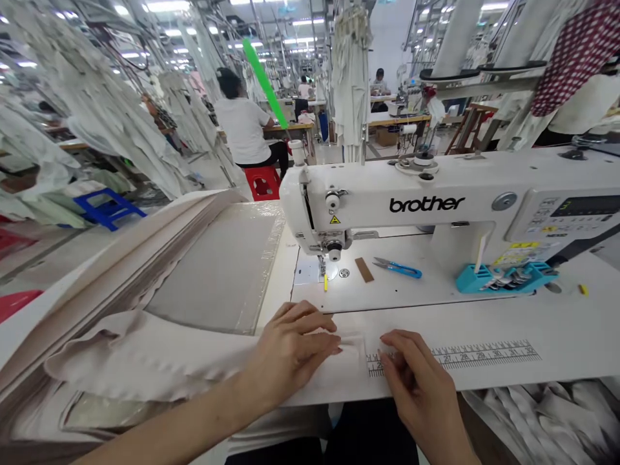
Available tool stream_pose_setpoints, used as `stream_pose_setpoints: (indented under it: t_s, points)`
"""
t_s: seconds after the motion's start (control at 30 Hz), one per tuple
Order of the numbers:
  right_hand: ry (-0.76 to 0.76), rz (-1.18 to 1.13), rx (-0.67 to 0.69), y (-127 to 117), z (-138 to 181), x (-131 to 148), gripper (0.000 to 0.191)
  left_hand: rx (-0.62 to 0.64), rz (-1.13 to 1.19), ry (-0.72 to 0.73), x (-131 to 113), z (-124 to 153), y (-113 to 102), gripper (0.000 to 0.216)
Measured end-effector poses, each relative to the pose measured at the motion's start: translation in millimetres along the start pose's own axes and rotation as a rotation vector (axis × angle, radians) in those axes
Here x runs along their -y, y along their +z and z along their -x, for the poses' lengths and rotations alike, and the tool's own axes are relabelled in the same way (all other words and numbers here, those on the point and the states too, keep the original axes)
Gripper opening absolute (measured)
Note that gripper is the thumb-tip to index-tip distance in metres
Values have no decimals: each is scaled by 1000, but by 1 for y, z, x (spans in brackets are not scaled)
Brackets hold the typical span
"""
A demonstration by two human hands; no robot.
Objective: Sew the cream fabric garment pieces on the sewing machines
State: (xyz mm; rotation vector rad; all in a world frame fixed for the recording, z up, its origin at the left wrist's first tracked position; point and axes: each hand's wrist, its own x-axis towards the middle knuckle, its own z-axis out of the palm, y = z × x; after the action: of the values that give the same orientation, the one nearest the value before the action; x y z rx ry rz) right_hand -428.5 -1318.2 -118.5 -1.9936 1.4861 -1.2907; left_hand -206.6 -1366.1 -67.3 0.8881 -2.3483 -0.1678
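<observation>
Two hands meet over a small white fabric piece (352, 345) that lies flat near the front edge of the worktop (557, 323), in front of the sewing machine (426, 203) and well short of its presser foot (321, 266). The left hand (290, 345) is spread open, palm down, its fingers pressing on the left part of the piece. The right hand (416, 381) is curled with its fingertips at the right edge of the piece, where the printed measuring scale (484, 354) begins. Whether those fingertips pinch the cloth or only touch it, I cannot tell.

As a judgement, the main hazard is slippage. The piece is thin and pale on a smooth pale surface, held only by fingertip pressure, so an uneven push from either side could skew it against the scale or let a fold creep. It also sits near the worktop's front edge; a careless sweep could send it off into the lap.

To the left, a stack of beige fabric (159, 349) has its loose edge just beside the left wrist and could be dragged by the forearm. The blue snips (398, 267), a brown strip (364, 269) and the teal tray (504, 279) lie on the machine bed, apart from both hands.
</observation>
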Motion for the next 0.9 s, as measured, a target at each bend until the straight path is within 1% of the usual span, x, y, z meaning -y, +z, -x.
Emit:
stream_pose_setpoints:
  t_s: [0.03,0.07,0.1,0.13,0.2,0.27,0.3,0.4,0.47,0.53,0.6,0.67,0.73,0.77,0.8,0.9]
  points:
    - [-8,5,-3,0,1,0,18,-35,-12,35,-2,0,-1,18]
    - [-15,14,-7,0,1,0,18,-47,2,40,-5,-1,-1,19]
    - [-21,25,-11,0,2,0,19,-37,42,13,-7,-1,-1,20]
    - [-24,37,-15,0,2,-1,19,-11,99,-46,-10,-2,0,20]
    - [-25,59,-16,1,3,-1,19,59,203,-224,-12,-3,5,18]
    - [-29,77,-21,2,4,-2,19,121,263,-391,-11,-4,13,14]
    - [-32,85,-25,2,5,-2,20,138,284,-449,-10,-5,16,13]
    - [-52,107,-33,3,5,-3,20,176,348,-567,-8,-6,20,12]
    - [-62,111,-26,4,4,-3,21,196,384,-605,-8,-7,18,14]
    - [-66,108,-21,5,3,-3,21,208,363,-597,-8,-8,15,13]
    - [-63,106,-18,5,3,-4,21,188,270,-574,-8,-9,13,7]
    - [-59,101,-20,5,3,-4,21,192,192,-576,-6,-10,14,12]
    - [-54,78,-18,3,4,-2,20,219,194,-577,-5,-8,16,14]
    - [-45,47,-12,1,5,0,19,221,214,-552,-4,-6,17,15]
    - [-29,4,-5,-1,6,3,17,203,233,-499,-4,-4,17,16]
    - [51,-150,18,-6,9,14,10,56,252,-255,-7,7,15,15]
